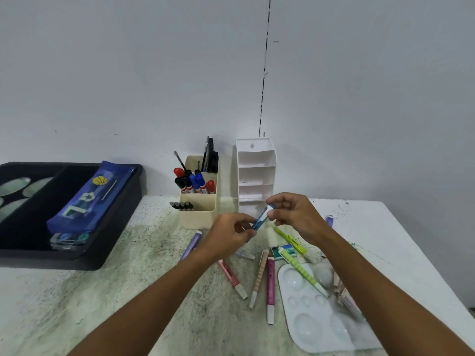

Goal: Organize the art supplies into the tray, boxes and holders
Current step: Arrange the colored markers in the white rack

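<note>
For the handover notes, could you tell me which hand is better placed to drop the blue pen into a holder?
Probably the right hand: it pinches the blue pen's upper end directly before the white holder.

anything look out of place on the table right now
Yes: several highlighters lie scattered at odd angles on the table, and a green one rests across the white palette. The white holder looks empty.

We see a black tray [120,227] holding a blue pouch [90,201] printed with a yellow ball. The cream holder [198,217] carries red, blue and black markers [195,182]. The rack [254,173] is white, as is the palette [316,327]. A blue-and-white pen [262,217], a striped green pen [300,271] and a magenta pen [270,286] show over the speckled pale worktop [77,304].
</note>
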Motion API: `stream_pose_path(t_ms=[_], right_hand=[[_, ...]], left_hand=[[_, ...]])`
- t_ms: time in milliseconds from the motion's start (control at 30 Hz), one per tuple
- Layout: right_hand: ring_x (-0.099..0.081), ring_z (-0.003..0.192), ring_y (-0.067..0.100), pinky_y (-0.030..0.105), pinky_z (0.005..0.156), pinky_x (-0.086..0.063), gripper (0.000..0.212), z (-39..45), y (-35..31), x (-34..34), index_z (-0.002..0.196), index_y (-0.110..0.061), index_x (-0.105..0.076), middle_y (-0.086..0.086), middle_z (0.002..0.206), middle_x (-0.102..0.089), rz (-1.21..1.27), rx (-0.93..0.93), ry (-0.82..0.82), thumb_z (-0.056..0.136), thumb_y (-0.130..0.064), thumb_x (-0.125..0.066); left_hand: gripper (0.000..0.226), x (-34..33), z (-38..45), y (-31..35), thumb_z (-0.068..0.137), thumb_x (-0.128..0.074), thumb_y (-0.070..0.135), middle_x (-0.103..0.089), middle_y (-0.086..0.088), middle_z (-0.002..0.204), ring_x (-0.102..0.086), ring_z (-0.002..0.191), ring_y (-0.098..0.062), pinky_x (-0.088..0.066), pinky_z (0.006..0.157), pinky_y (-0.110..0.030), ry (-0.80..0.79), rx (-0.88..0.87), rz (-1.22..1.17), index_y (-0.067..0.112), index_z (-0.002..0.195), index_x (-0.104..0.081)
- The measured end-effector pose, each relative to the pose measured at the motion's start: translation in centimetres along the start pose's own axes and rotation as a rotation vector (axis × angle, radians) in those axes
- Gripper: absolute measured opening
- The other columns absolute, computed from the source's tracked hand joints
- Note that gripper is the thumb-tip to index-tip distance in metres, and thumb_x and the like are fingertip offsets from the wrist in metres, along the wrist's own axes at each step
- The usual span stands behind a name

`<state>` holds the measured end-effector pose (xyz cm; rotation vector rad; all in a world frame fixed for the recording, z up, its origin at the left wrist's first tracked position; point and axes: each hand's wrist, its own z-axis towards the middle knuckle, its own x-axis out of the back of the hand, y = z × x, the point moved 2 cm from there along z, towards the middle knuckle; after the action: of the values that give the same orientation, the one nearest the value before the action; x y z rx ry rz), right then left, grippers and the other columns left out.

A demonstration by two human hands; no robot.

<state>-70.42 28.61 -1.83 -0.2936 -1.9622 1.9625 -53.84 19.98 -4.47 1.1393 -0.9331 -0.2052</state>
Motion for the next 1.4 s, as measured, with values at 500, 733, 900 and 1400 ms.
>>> stream_pose_path(t_ms=[500,733,900,1400], right_hand=[[-0.062,0.068,0.014,0.03,0.064,-0.05,0.024,0.2,5.0,2.2,0.074,-0.01,-0.072,0.004,0.076,-0.07,-0.866,-0.251,0.06,0.078,-0.032,-0.079],[-0.055,0.058,0.01,0.025,0.059,-0.045,0.02,0.5,4.2,1.8,0.066,-0.014,-0.065,-0.002,0.064,-0.063,-0.65,-0.159,0.069,0.082,-0.015,-0.075],[-0.051,0.049,0.016,0.023,0.045,-0.038,0.023,0.4,0.5,2.3,0.102,-0.004,-0.064,0.005,0.06,-0.061,-0.083,-0.123,-0.033,0.081,-0.001,-0.073],[-0.068,0.069,0.028,0.033,0.062,-0.058,0.01,3.5,-14.0,2.4,0.087,-0.003,-0.062,0.008,0.079,-0.063,0.032,0.551,0.365,0.084,0.006,-0.064]], left_hand=[[0.065,-0.3,-0.3,-1.3,0.081,-0.075,0.002,-0.068,-0.008,0.094,-0.071,0.078,-0.021,-0.058,0.066,-0.029,-0.079,0.217,-0.288,0.023,0.136,-0.048],[0.078,0.2,-0.5,-0.1,0.085,-0.067,-0.006,-0.052,-0.013,0.11,-0.072,0.079,-0.032,-0.061,0.063,-0.044,-0.215,0.161,-0.336,0.041,0.141,-0.039],[0.042,1.6,-0.5,2.3,0.091,-0.063,0.001,-0.057,-0.015,0.1,-0.071,0.072,-0.028,-0.061,0.062,-0.048,-0.145,0.1,-0.372,0.022,0.125,-0.053],[0.038,11.6,5.3,14.4,0.082,-0.074,0.003,-0.065,-0.002,0.094,-0.066,0.08,-0.005,-0.056,0.066,-0.019,0.478,-0.565,0.029,0.019,0.111,-0.055]])
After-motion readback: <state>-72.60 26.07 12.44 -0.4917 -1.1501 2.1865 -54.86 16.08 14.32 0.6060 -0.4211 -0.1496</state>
